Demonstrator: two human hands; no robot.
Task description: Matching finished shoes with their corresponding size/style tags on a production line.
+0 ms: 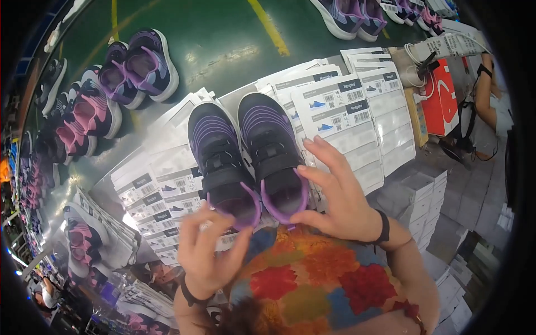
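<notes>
Two dark navy-and-black sneakers with purple stripes and purple collars, the left shoe (215, 148) and the right shoe (271, 131), stand side by side at the near edge of the green surface (206, 50) with yellow lines. Their toes point toward its far edge, and they rest over printed white paper label sheets (349, 109). The pairing and lining-up look done, and the broad black straps (222, 180) appear to lie flat across both shoes. The handling itself seems unfinished, since both hands are at the heels.

The bare right hand (346, 204) has its fingers spread, thumb and one finger touching the right shoe's purple collar without a closed grip. The bare left hand (209, 254) is blurred beside the left shoe's heel, its fingers bent; I cannot tell whether they pinch the collar.

The sheets spread on both sides of the pair, many labels apparently in place on them. Along the left edge, purple-lined dark sneakers (148, 70) and pink-lined dark sneakers (92, 114) lie well apart from the hands, as do dark sneakers with white soles (343, 17) at the far edge. Whether those are finished or waiting cannot be told.
</notes>
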